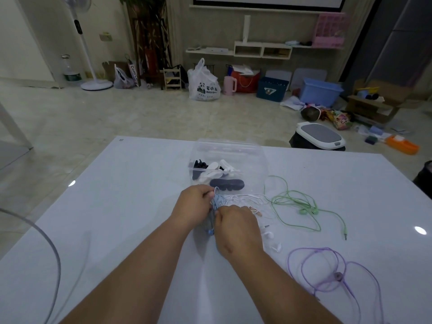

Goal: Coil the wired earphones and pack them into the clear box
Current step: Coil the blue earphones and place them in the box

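Both forearms reach forward over the table (117,206), and the hands meet at its middle. The left hand (194,205) curls its fingers and pinches the blue earphones (216,198). The right hand (238,230), knuckles up, pinches the same cord just beside it. The cord bunches between the hands. The box (233,150) stands just beyond them. White earphones (269,235), green earphones (303,211) and purple earphones (338,275) lie right of the right hand. Far beyond the left hand, a paper bag (132,72) reads "Cotti Co". The tag (267,226) beside the right hand is too small to read.
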Tool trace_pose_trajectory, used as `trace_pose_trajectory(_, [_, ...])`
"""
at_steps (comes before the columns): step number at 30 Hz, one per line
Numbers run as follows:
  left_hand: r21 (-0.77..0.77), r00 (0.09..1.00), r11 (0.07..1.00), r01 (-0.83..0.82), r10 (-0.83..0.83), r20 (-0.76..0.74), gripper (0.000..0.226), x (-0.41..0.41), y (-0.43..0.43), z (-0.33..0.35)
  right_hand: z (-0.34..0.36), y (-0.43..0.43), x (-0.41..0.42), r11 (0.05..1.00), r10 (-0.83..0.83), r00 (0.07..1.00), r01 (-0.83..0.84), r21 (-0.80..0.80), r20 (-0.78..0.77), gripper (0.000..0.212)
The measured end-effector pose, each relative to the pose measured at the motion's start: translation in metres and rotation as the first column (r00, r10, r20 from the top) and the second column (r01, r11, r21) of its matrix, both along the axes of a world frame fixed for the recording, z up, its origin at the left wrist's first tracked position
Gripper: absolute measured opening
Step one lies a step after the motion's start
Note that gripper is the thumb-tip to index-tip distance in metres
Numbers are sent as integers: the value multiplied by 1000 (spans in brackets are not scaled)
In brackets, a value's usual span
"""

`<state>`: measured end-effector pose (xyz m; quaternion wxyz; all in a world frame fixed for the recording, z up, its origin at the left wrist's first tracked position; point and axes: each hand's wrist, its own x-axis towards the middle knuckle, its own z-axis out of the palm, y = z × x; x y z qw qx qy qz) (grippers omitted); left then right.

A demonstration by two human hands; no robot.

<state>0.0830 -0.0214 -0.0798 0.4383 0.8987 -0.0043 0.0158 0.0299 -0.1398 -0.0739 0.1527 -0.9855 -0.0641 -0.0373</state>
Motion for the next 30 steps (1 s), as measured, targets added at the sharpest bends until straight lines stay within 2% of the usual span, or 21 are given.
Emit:
trace_pose_trajectory(3, [66, 1000, 998, -20, 18, 25, 15, 0, -2, -1, -1, 1, -2, 999, -4, 1000, 4, -45, 1, 32])
trace_pose_trajectory(5, [138, 998, 989, -48, 41, 51, 14, 1, -4, -3, -1, 0, -5, 999, -13, 1000, 13, -36, 11, 33])
trace_pose_trajectory(8, [164, 996, 983, -83, 75, 52, 15, 2, -4, -4, -1, -1, -8, 1000, -10, 999, 11, -5, 46, 30])
trace_pose_trajectory(11, [133, 987, 980, -151, 141, 81, 24, 2, -3, -4, -2, 0, -5, 994, -64, 995, 69, 81, -71, 29])
trace_pose_trajectory(13, [132, 981, 975, -179, 168, 93, 36, 0, -4, -4, -3, -1, -1, 986, -75, 993, 88, 145, -94, 27])
trace_pose_trajectory(17, [320, 966, 912, -256, 226, 127, 34, -5, -2, -2, 0, -3, 1, 961, -93, 995, 95, 260, -23, 19])
trace_pose_trajectory(20, [300, 970, 922, -245, 237, 63, 27, -5, -1, 0, 0, -3, 1, 974, -71, 997, 71, 216, -10, 25])
trace_pose_trajectory(24, [292, 986, 942, -164, 166, 18, 19, -3, -1, 2, -2, 0, 2, 984, -31, 999, 38, 173, -41, 27])
trace_pose_trajectory(27, [219, 996, 972, -91, 93, 0, 25, -2, -1, 0, -7, 1, 2, 979, -52, 988, 80, 190, -145, 26])
trace_pose_trajectory(30, [177, 997, 981, -77, 76, 15, 26, -1, 0, 0, -5, -1, 0, 979, -20, 988, 51, 198, -156, 26])
